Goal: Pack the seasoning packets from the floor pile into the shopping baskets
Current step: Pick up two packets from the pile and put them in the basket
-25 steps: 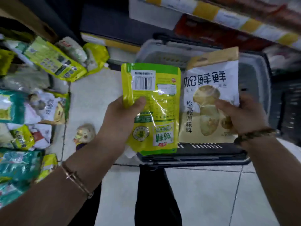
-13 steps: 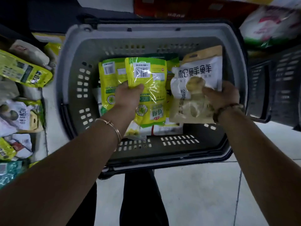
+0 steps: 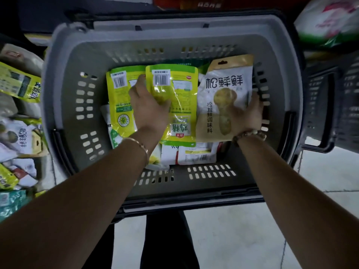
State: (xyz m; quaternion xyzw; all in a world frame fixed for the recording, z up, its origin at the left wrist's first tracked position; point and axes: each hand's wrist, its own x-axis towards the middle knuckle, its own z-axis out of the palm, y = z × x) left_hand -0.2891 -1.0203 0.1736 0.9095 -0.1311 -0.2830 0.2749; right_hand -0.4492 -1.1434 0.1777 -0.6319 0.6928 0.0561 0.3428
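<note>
Two packets are held inside the grey basket [image 3: 174, 35], side by side and face up to the camera. The left hand [image 3: 149, 107] grips a yellow packet [image 3: 180, 94] at its left edge, thumb on the front and fingers curled behind; the barcode is at the top and the label's characters read upside down. The right hand [image 3: 247, 115] grips a white packet [image 3: 223, 88] with a mushroom picture at its lower right edge, with its tan hang-tab end towards the basket's far wall. The inner edges of the two packets meet or overlap slightly. Whether either one touches the packets beneath cannot be told.

Another yellow packet [image 3: 119, 105] lies in the basket just left of the left hand, and several white ones [image 3: 196, 154] lie on the bottom near the front wall. Each wrist wears a bracelet. The pile [image 3: 19, 136] of yellow, white and green packets lies on the floor [image 3: 242, 239] left of the basket. A darker basket [image 3: 328, 113] stands just beside it on the right.
</note>
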